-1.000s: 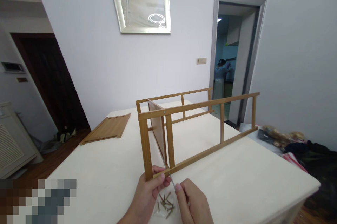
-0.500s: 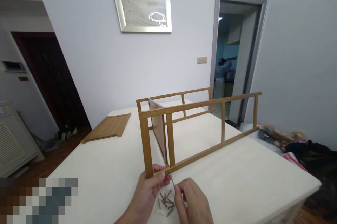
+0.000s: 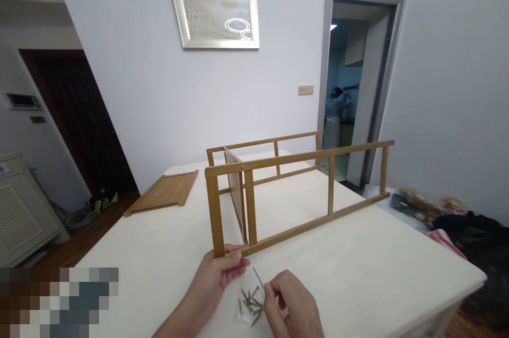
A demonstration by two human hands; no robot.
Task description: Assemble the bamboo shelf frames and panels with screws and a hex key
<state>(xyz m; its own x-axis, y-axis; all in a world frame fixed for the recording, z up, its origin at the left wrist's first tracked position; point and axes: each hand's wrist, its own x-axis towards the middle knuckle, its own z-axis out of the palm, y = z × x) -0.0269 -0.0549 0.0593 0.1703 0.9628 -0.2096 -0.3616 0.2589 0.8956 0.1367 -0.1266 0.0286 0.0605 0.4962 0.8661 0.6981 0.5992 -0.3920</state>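
Observation:
My left hand (image 3: 217,274) is closed around the near lower corner of a wooden shelf frame (image 3: 294,233), which lies on its side. The frame has two ladder-like sides joined by a wooden panel (image 3: 235,189). Pinched in my right hand (image 3: 293,303) is a thin metal rod like a hex key (image 3: 258,277). Its bare tip points up and left, a little apart from the frame's lower rail. Below, between my hands, several bolts (image 3: 254,303) lie on a clear plastic bag (image 3: 240,317).
A second wooden panel (image 3: 163,194) lies flat at the left of the white table (image 3: 159,269). Clothes (image 3: 473,237) are piled beyond the table's right edge. Past the doorway (image 3: 324,62), a person (image 3: 334,110) stands in another room.
The rod's tip has come away from the lower rail. My left hand and the near end of the frame have shifted slightly left and up.

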